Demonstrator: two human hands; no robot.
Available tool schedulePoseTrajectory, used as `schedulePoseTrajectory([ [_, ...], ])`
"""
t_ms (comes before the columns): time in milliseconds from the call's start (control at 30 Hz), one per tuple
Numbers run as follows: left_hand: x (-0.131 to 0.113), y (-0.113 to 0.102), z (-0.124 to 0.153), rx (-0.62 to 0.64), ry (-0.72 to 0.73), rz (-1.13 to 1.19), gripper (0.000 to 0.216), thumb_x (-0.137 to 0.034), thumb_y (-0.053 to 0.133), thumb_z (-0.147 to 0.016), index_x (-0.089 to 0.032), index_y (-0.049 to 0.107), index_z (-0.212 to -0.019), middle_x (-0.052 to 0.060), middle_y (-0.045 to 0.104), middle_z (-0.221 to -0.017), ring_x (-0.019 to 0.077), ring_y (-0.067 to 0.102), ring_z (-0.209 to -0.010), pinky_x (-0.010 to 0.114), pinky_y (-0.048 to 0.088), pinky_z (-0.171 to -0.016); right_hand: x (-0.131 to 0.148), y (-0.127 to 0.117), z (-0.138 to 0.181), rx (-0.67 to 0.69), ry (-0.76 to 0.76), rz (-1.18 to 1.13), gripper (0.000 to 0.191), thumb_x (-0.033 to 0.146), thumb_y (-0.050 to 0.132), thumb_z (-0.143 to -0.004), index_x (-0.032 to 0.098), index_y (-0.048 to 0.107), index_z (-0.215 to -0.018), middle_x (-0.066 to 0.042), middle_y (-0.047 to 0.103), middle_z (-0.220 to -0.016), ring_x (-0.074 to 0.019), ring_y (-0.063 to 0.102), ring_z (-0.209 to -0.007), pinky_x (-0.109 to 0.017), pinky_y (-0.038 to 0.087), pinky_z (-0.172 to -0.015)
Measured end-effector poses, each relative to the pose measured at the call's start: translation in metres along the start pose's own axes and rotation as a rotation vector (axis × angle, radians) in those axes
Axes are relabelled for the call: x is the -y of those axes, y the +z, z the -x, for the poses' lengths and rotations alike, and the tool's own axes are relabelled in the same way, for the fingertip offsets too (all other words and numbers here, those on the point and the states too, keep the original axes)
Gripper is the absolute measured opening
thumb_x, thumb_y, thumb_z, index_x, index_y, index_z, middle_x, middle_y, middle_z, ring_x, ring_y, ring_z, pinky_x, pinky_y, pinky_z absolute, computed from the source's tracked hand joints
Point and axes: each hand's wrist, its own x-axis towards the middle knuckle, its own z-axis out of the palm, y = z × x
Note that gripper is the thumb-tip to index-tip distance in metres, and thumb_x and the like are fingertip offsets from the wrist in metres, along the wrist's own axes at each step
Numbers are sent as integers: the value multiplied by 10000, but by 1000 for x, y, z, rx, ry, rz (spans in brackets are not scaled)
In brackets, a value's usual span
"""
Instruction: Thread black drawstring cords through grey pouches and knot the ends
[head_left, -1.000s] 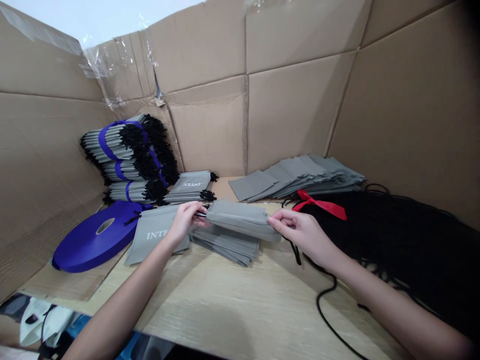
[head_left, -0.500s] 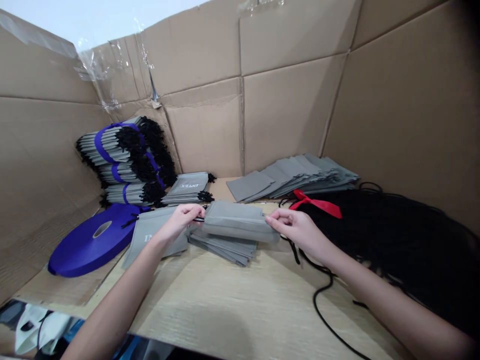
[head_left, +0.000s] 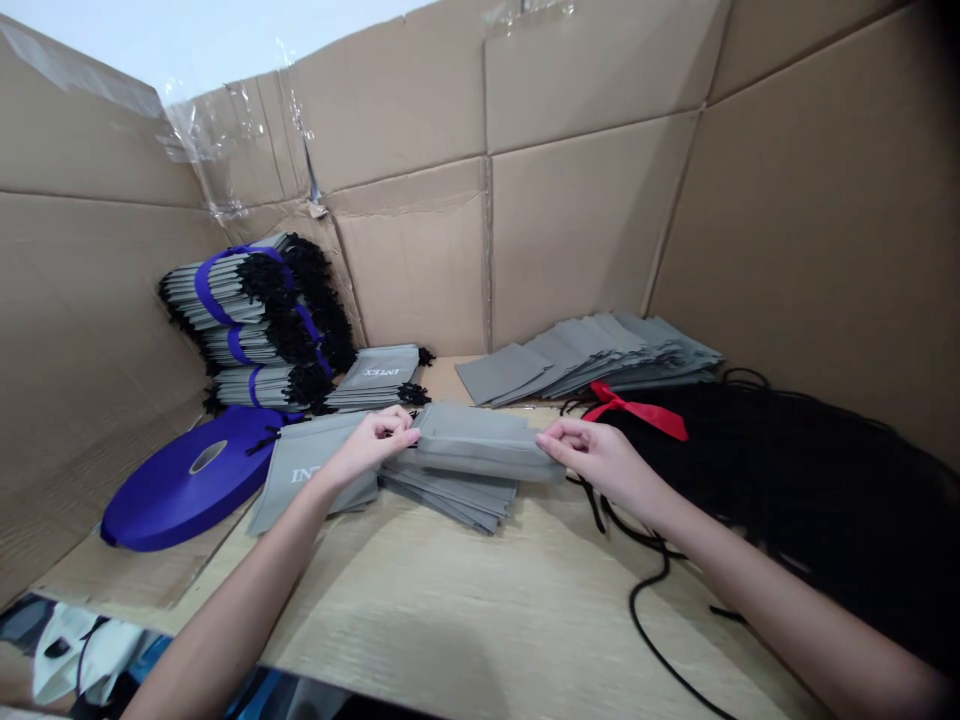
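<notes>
Apparently the folded grey non-woven bag [head_left: 480,443] is pinched at both ends to keep it taut. Left hand [head_left: 373,443] grips its left end, right hand [head_left: 592,458] its right, fingers narrowed. It lies between them, over a flat bag stack [head_left: 450,497] at lower centre.

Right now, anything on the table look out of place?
Yes: a loose black cord trails from the tangled black cord heap across the wood-grain tabletop toward the front edge, apart from the rest. It looks stray, passing below the right hand, which grips the grey bag.
</notes>
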Motion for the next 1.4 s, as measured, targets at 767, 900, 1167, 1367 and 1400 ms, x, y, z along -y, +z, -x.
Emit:
schedulePoseTrajectory([
  [767,17,27,-3,-427,-46,505,370,-262,732,-623,-133,616,-950,-5,601,-688,87,575,-611,227,523,-628,-5,12,-2,-102,62,-292,380,535,594,-704,159,559,-664,33,434,-572,-81,351,-499,-212,237,-439],
  [900,19,32,-1,-572,-70,598,461,-212,750,-611,-145,556,-1023,-60,556,-586,71,590,-612,215,508,-699,-3,14,-1,-169,182,-432,394,555,584,-697,164,592,-741,40,427,-512,-71,312,-417,-209,206,-379],
  [1167,11,31,-4,-414,-66,583,341,-424,630,-728,-154,641,-936,65,608,-966,140,560,-812,240,498,-638,-1,9,0,-200,34,-223,359,525,541,-754,169,564,-711,40,442,-535,-82,359,-457,-215,234,-419],
  [1367,16,32,-3,-452,-64,491,251,-376,705,-654,-145,641,-731,2,576,-718,98,524,-663,183,442,-571,-5,10,2,-182,-50,-112,315,472,507,-799,171,588,-751,-1,560,-640,-130,486,-576,-239,342,-515],
  [1400,16,33,-4,-457,-63,475,247,-369,708,-650,-142,634,-717,-3,565,-702,94,517,-647,182,437,-567,-5,10,2,-185,-43,-121,315,472,510,-797,171,591,-752,-1,560,-636,-129,484,-573,-239,339,-511],
])
